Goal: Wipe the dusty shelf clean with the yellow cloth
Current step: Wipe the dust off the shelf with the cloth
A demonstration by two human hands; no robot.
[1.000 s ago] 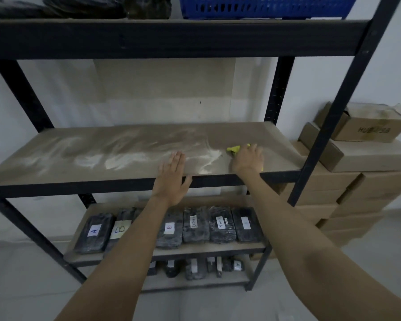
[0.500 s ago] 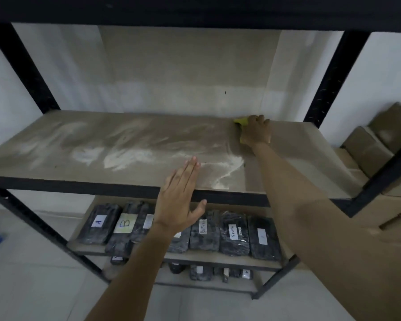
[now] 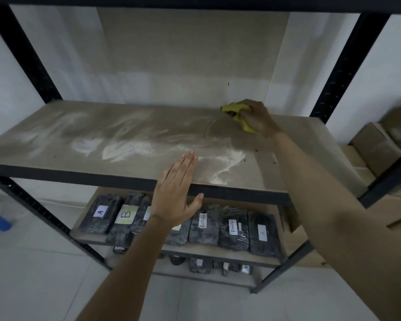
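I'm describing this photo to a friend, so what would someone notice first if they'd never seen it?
Probably the white dust smeared across the left and middle of the brown shelf. Next, the yellow cloth, gripped by the right hand at the shelf's back right. The left hand is flat and open over the front edge, above the black wrapped packs with handwritten labels on the shelf below.
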